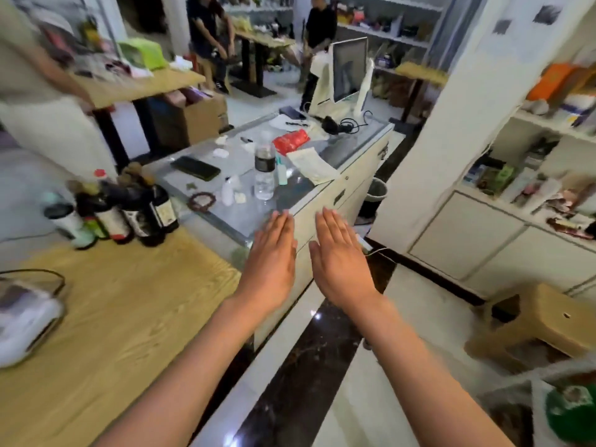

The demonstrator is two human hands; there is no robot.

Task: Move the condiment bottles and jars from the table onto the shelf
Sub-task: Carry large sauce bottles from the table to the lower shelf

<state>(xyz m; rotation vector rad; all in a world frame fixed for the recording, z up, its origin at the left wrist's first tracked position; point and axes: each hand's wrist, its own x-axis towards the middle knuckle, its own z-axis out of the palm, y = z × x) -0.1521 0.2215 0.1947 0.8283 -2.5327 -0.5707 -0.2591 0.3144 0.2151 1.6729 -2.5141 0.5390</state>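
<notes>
Right now, in the head view, your left hand (274,253) and right hand (338,259) are both flat, fingers straight, side by side with a small gap between them, holding nothing. The condiment bottles (129,204) stand bunched together well off to the left of your left hand, at the far edge of the wooden table (129,301); the shelf (532,175) is away to the right of your right hand, already crowded with goods. I'd judge the main risk to be the cluster itself: the dark bottles touch one another, so reaching in for one could tip its neighbours off the table edge. The clear water bottle (265,169) and phone (195,168) on the glass counter (258,214) beyond your fingertips are not condiments, so grabbing them would be a mistake. Labels on the bottles are too blurred to read; no brand can be made out.
</notes>
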